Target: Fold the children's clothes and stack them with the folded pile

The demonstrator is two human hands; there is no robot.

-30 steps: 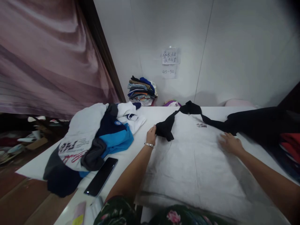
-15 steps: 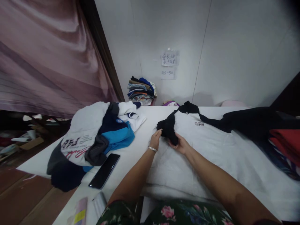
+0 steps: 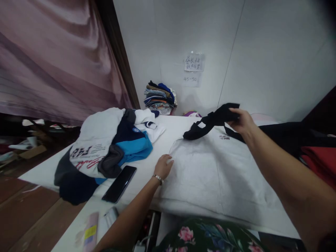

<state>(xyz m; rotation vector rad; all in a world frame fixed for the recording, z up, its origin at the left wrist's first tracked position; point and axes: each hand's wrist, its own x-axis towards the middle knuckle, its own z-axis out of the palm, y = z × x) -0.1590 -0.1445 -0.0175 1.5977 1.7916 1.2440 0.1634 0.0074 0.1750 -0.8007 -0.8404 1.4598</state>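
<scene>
A white long-sleeved shirt (image 3: 212,175) lies spread flat on the white table (image 3: 170,127), with a small dark logo near its top. My right hand (image 3: 243,121) is raised above the shirt's far edge, gripping a black fabric strip (image 3: 210,124) that hangs in a loop over the shirt. My left hand (image 3: 163,167), with a bangle on its wrist, rests at the shirt's near left edge. Its fingers are curled against the cloth, and I cannot tell whether they pinch it.
A heap of white, navy and blue clothes (image 3: 105,150) and a black smartphone (image 3: 119,184) lie left of the shirt. Dark garments (image 3: 286,131) and red cloth (image 3: 319,157) lie on the right. A folded stack of clothes (image 3: 159,99) stands against the wall behind.
My right hand has moved up and right, lifting the black strip off the shirt. My left hand has slid down and left to the shirt's edge.
</scene>
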